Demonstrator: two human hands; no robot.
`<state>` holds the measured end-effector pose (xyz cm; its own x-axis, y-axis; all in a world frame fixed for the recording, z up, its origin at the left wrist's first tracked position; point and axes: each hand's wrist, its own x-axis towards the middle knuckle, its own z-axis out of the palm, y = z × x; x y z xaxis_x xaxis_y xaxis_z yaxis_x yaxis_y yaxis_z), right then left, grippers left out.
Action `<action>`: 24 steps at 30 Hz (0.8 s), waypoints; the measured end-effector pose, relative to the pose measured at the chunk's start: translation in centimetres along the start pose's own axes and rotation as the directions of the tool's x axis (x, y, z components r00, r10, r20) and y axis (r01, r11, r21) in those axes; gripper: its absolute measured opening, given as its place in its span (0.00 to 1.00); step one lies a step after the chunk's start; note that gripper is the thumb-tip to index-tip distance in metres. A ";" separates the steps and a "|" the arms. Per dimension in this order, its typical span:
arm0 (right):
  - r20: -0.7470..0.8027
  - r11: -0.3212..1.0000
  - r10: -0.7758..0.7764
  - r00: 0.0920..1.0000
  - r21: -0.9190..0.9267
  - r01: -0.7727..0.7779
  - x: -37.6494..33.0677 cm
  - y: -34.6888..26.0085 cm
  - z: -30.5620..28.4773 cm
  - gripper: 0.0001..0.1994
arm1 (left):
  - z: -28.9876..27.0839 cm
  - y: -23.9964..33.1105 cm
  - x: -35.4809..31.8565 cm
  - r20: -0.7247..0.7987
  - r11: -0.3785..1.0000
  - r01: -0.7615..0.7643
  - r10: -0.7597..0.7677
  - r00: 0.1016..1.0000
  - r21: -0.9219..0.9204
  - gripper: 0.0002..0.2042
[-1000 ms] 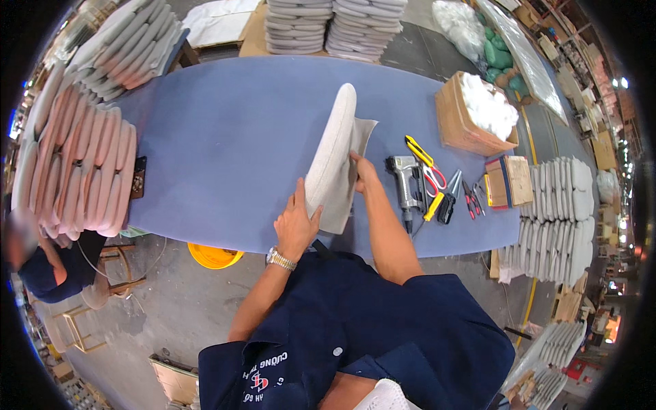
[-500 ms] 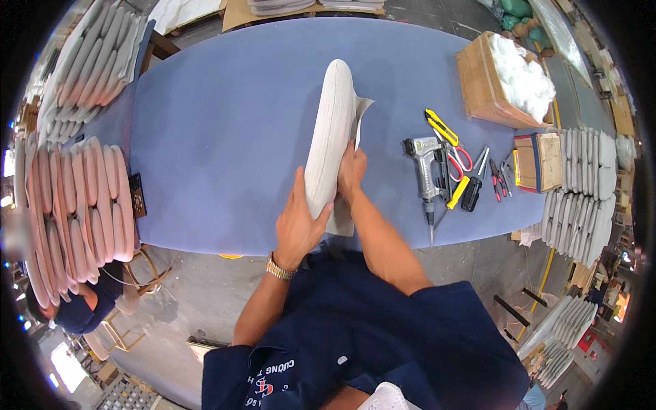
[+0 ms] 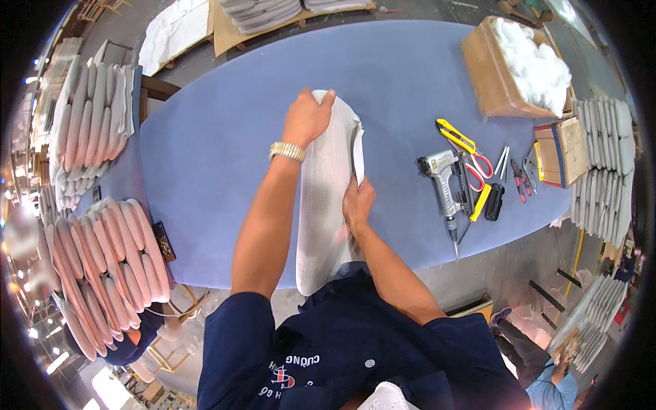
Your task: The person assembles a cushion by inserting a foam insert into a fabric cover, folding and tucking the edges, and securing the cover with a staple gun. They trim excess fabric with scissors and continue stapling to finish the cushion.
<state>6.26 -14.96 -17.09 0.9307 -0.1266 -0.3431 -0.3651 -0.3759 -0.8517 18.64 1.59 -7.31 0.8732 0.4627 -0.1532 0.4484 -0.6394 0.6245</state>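
A long, light grey padded cushion (image 3: 320,198) stands on its edge over the near side of the blue table (image 3: 225,137), its lower end close to my shirt. My left hand (image 3: 309,117), with a gold watch on the wrist, is closed over the cushion's far end, thumb and fingers on either side of the rounded top. On the cushion's right side a loose fabric flap (image 3: 358,154) sticks out. Just below it my right hand (image 3: 359,203) grips the cushion's side and the flap's lower edge; some of its fingertips are hidden behind the fabric.
Right of the cushion lie a staple gun (image 3: 443,184), a yellow cutter (image 3: 456,135), red-handled scissors (image 3: 478,171) and pliers (image 3: 521,181). A carton of white stuffing (image 3: 488,75) stands at the far right. Stacked cushions (image 3: 113,266) line the left, with a person partly behind them.
My left hand has moved from the cushion's near end to its far end. The cushion has come nearer to me and turned slightly. My right hand stays at its right side, a little lower.
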 end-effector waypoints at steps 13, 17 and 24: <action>0.069 1.000 0.012 0.998 0.025 -0.014 1.5 1.8 -0.3 0.19 | -1.8 -1.0 -18.2 0.066 0.987 0.013 -0.003 0.998 -0.160 0.40; 0.123 0.982 -0.034 0.992 0.190 0.010 -1.3 -1.0 -1.2 0.21 | -5.0 -2.5 -25.1 -0.001 0.975 -0.046 0.047 0.999 -0.215 0.38; 0.244 0.736 -0.496 0.834 0.628 0.254 -5.6 -11.8 -5.4 0.17 | -12.3 0.4 -32.7 -0.263 0.864 -0.176 0.053 0.963 -0.472 0.38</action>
<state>5.42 -14.80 -2.96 0.9517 0.3046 0.0395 -0.0456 0.2672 -0.9625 -12.05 -6.24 7.34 0.8147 0.5733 0.0870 0.1434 -0.3445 0.9278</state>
